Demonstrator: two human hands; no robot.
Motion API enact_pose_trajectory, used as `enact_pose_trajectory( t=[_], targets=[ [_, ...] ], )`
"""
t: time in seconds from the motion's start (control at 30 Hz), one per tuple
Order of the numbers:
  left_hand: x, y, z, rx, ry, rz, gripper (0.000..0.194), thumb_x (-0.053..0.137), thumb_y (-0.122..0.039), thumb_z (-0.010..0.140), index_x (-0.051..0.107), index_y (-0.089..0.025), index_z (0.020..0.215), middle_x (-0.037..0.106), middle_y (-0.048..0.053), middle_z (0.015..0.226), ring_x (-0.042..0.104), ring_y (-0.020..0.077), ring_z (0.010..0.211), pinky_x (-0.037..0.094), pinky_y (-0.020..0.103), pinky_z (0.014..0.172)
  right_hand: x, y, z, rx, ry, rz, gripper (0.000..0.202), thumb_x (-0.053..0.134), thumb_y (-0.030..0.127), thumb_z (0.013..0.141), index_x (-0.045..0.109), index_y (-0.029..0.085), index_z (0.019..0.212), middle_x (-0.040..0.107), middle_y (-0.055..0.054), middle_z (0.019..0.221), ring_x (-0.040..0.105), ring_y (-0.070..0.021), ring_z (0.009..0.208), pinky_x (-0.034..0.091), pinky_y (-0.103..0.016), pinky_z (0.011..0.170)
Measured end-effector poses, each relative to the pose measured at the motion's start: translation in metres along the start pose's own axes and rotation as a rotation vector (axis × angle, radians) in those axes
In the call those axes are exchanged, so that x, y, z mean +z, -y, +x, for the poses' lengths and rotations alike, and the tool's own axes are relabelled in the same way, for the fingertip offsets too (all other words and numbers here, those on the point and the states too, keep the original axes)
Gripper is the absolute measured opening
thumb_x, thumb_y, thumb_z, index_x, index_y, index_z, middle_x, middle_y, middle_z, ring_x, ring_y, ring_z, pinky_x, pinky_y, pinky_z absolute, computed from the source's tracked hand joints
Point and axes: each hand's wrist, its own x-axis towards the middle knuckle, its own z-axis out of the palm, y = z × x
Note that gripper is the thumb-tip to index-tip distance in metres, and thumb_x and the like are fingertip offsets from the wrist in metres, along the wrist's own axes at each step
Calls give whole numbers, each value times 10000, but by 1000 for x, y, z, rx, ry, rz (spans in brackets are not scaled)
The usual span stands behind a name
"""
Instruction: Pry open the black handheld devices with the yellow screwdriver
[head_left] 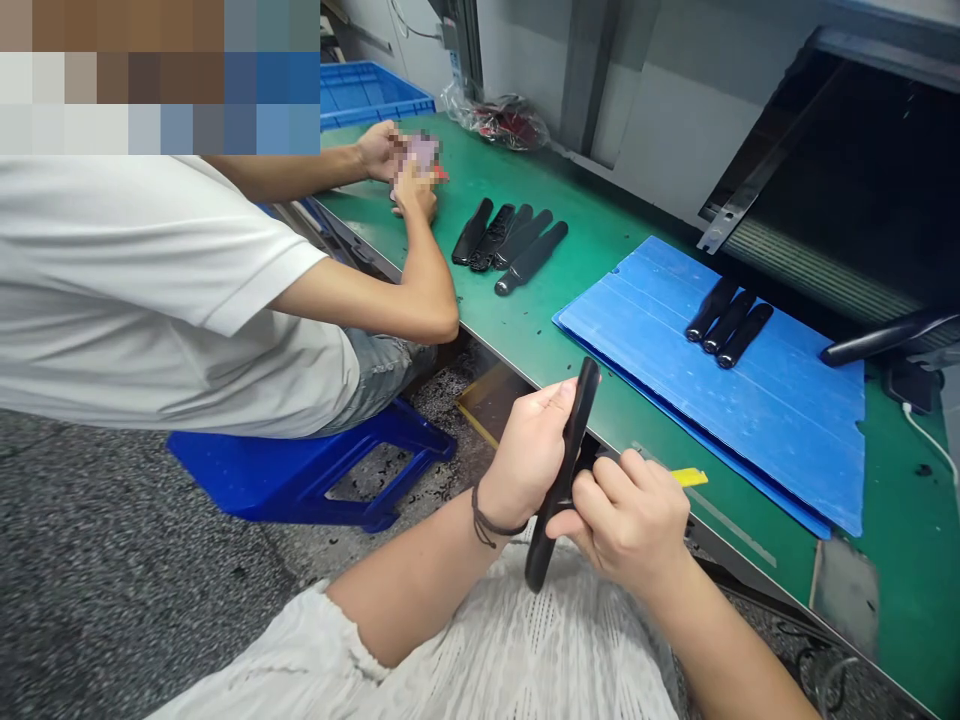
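Firmly closed, a person's left grip (pixel 529 450) clasps a long, glossy black, round-ended piece (pixel 573 445), tilted over the lap beside the table's near edge. The right grip (pixel 628 508) curls tight around a flat yellow handle (pixel 691 477), mostly hidden in the fist, its thumb at the side of the black piece. A dark cord bracelet (pixel 489 520) circles the left wrist.

Just beyond, on the green-topped table (pixel 911 560), three similar black pieces (pixel 730 322) lie side by side on stacked blue plastic sheets (pixel 637 315). Five more dark pieces (pixel 525 245) rest farther left, directly on the green surface. Nearby, a co-worker in a white short-sleeved shirt (pixel 165 270) sits on a blue plastic stool (pixel 247 480), both hands on an object blurred by pixelation. At the far end stand a blue plastic crate (pixel 367 90) and, near it, a clear plastic bag (pixel 510 122) with red contents.
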Motion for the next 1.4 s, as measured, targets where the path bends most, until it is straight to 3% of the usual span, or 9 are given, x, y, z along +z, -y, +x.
enact_pose_trajectory(
  t=[0.3, 0.47, 0.57, 0.83, 1.03, 1.1, 1.23, 1.33, 1.4],
  targets=[
    [-4, 5, 10, 33, -27, -25, 546, 650, -630, 941, 717, -117, 1115, 369, -50, 639, 260, 67, 537, 288, 213, 502, 4, 6, -5, 58, 69, 78, 650, 304, 689, 1063, 488, 181, 702, 423, -41, 673, 291, -182, 686, 171, -359, 643],
    [-7, -2, 18, 27, -58, -65, 432, 593, -554, 1006, 663, -128, 990, 346, -49, 655, 245, 48, 491, 239, 201, 450, 4, 17, -9, 46, 128, 164, 703, 274, 780, 1020, 492, 180, 727, 430, -37, 688, 295, -179, 693, 150, -360, 647],
    [-7, -10, 23, 22, -101, -128, 374, 545, -470, 1049, 677, -124, 1096, 365, -49, 659, 260, 42, 462, 259, 188, 436, 4, 23, -10, 47, 164, 183, 706, 342, 828, 978, 493, 182, 736, 424, -32, 702, 301, -180, 707, 153, -360, 650],
    [-8, -16, 33, -64, -202, -291, 353, 484, -362, 1091, 648, -81, 1228, 375, -66, 655, 260, 29, 426, 229, 163, 393, 4, 22, -8, -26, 105, 75, 448, 506, 510, 1058, 496, 186, 749, 420, -32, 702, 285, -187, 708, 152, -377, 638],
    [-19, -14, 43, -191, -330, -430, 333, 453, -350, 1101, 622, -82, 1204, 384, -65, 662, 272, 31, 414, 243, 164, 371, 16, 22, -23, -123, -136, 53, 305, 730, 370, 950, 544, 174, 808, 388, 6, 627, 282, -148, 658, 139, -368, 606],
    [-25, -18, 45, -187, -360, -479, 331, 424, -341, 1109, 609, -76, 1182, 378, -64, 657, 260, 32, 414, 236, 160, 370, 21, 23, -30, -60, -169, 190, 138, 735, 206, 924, 613, 157, 966, 439, 13, 642, 321, -139, 654, 182, -345, 594],
    [-30, -23, 48, -128, -406, -526, 339, 393, -337, 1115, 598, -70, 1143, 380, -61, 641, 269, 39, 413, 240, 159, 372, 26, 31, -30, 299, -41, 596, 521, 693, 138, 940, 535, 152, 1436, 570, -17, 817, 491, -129, 707, 381, -286, 612],
    [-32, -17, 46, -125, -404, -515, 330, 381, -308, 1114, 604, -66, 1138, 381, -61, 637, 278, 47, 411, 250, 174, 378, 23, 38, -18, 384, -66, 818, 322, 755, 202, 920, 646, 185, 1222, 597, -8, 824, 533, -112, 704, 421, -261, 611],
    [-35, -9, 42, -96, -376, -417, 290, 416, -275, 1095, 615, -66, 1118, 501, -13, 717, 411, 60, 463, 369, 191, 438, 17, 40, -11, 386, -160, 874, 106, 725, 166, 935, 654, 174, 1013, 599, -2, 787, 521, -96, 684, 409, -251, 610]
  ],
)
